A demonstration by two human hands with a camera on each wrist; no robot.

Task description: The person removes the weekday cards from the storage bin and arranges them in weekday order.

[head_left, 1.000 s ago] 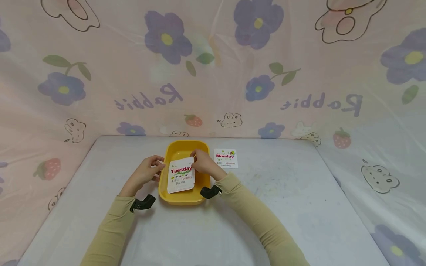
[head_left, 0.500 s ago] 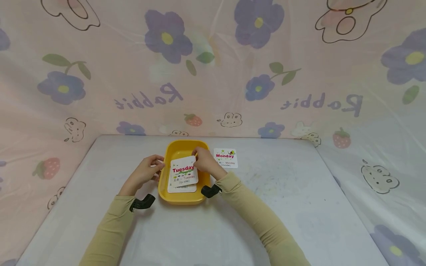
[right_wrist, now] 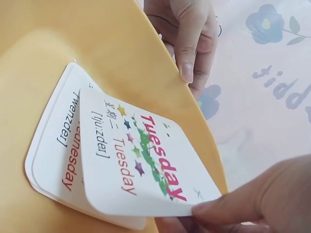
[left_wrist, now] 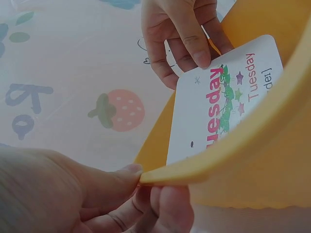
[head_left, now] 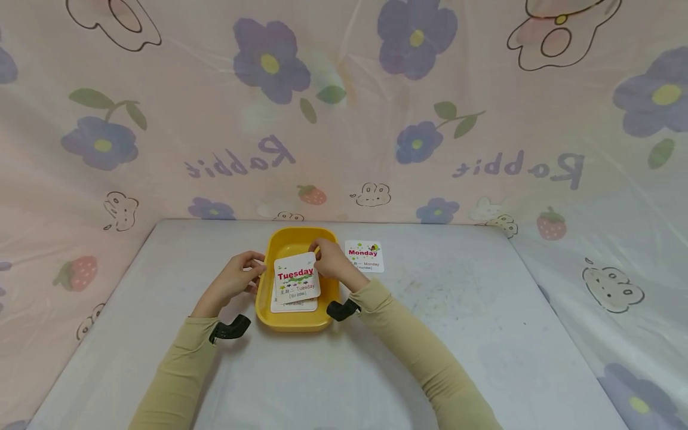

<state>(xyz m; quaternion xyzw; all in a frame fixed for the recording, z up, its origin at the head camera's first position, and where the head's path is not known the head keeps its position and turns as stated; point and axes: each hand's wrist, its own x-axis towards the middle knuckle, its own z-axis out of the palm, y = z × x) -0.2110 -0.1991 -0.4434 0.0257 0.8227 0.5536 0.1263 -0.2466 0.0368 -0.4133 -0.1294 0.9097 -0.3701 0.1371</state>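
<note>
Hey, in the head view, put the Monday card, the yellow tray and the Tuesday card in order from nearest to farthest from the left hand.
From the left hand:
1. Yellow tray: touching, its left rim pinched.
2. Tuesday card: within the tray's outline, pinched by the right hand.
3. Monday card: on the table, past the tray's right side.

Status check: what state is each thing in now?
Yellow tray: upright on the table, cards inside.
Monday card: face up on the table.
Wednesday card: face up in the tray, partly covered.
Tuesday card: face up, overlapping the Wednesday card.
Left hand: pinches the tray's rim.
Right hand: pinches the Tuesday card.
</note>
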